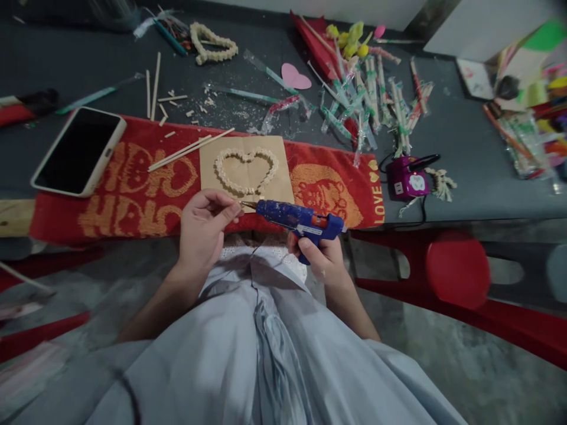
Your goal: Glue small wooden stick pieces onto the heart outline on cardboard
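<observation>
Head view shows the right hand (325,257) closed around the handle of a blue glue gun (286,213), whose nozzle points left over the near edge of the cardboard square (284,184). The left hand (228,213) is drawn into a narrow pinch just beside the nozzle tip; whether it grips a small piece, I cannot tell. On the cardboard lies a heart outline (271,156) of short pale pieces. Beneath it spreads a red towel (305,153), with a phone (80,150) well to its left and thin sticks (177,154) nearer. Beyond it, scraps litter the dark table (460,147); to its right sits a purple device (410,177). Lower right of it, a red stool (458,268) stands over grey floor (425,342).
</observation>
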Motion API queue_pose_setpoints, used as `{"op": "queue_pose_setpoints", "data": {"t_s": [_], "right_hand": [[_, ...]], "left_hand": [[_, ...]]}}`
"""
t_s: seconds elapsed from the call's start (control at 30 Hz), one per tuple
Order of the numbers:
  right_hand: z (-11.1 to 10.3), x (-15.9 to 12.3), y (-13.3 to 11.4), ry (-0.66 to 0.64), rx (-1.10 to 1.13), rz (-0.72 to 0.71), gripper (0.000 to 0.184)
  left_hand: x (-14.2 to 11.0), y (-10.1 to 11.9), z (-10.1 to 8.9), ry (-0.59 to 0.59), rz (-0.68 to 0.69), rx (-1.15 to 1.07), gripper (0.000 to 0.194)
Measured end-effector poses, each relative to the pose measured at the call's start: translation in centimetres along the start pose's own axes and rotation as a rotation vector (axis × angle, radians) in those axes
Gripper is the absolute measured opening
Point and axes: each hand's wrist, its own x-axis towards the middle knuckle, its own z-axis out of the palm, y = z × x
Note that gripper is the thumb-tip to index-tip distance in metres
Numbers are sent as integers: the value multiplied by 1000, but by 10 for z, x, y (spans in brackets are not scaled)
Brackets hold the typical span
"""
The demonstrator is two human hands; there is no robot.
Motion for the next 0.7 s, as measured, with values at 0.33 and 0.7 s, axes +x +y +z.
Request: {"op": "queue_pose_setpoints", "data": {"t_s": [0.33, 0.7], "right_hand": [[2, -2, -4, 10, 86, 24, 38], [1, -2, -2, -19, 32, 13, 40]], "left_hand": [[0, 3, 5, 46, 18, -52, 32], [-1, 3, 2, 25, 22, -5, 31]]}}
